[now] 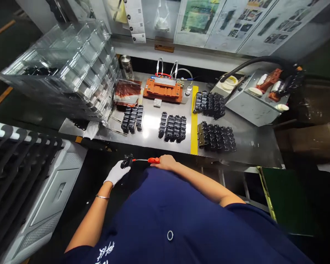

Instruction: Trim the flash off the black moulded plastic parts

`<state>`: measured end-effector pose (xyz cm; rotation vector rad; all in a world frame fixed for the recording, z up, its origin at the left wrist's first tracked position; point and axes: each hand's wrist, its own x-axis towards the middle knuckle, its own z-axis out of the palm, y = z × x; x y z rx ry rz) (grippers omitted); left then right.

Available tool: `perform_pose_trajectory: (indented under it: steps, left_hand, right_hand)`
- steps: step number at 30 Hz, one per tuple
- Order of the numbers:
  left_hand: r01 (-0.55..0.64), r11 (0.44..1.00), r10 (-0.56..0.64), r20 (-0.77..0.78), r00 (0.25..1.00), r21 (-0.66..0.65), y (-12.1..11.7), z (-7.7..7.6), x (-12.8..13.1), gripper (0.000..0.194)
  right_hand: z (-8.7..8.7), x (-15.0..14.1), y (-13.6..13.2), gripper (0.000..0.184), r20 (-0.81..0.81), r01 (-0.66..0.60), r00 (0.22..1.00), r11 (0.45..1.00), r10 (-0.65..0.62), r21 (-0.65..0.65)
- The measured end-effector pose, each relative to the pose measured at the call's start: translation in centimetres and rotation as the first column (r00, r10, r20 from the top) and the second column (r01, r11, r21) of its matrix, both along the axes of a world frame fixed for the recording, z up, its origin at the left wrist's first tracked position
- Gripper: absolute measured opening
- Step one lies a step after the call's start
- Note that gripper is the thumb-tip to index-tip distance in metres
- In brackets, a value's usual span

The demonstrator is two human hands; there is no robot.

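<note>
My left hand (pixel 117 173), in a white glove, is closed around a small black moulded part (pixel 127 160) just off the front edge of the bench. My bare right hand (pixel 166 162) grips a red-handled tool (pixel 154 160) with a thin straight shaft. The shaft points left, and its reddish tip meets or nearly meets the black part; its exact kind I cannot make out. On the bench beyond my hands, similar black parts stand in blocks: a left group (pixel 132 118), a middle group (pixel 175 127) and two groups right of a yellow strip (pixel 194 121).
Stacked clear trays (pixel 93 69) rise at the left of the metal bench (pixel 151 130). An orange fixture (pixel 163 89) with hoses sits at the back, near a glass jar (pixel 127 68). A grey machine box (pixel 260 99) stands right; a grey crate (pixel 55 198) is low left.
</note>
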<state>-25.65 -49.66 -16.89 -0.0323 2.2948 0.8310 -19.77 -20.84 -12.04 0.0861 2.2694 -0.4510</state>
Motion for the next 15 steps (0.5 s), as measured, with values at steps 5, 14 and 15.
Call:
perform_pose_trajectory:
  steps: [5,14,15]
  left_hand:
    - [0.237,0.964,-0.239,-0.002,0.971,-0.124,4.0,2.5,-2.2,0.036]
    - [0.15,0.982,-0.177,-0.278,0.944,-0.115,25.0,3.6,-12.0,0.046]
    - [0.16,0.983,-0.18,-0.29,0.94,-0.094,26.7,4.0,-12.4,0.045]
  right_hand:
    - [-0.2,2.4,4.5,0.073,0.09,0.101,0.991,0.994,-0.096,-0.05]
    - [-0.2,9.0,11.0,0.072,0.098,0.341,0.935,0.94,-0.34,0.003]
    - [-0.1,9.6,11.5,0.071,0.097,0.371,0.924,0.929,-0.37,0.006]
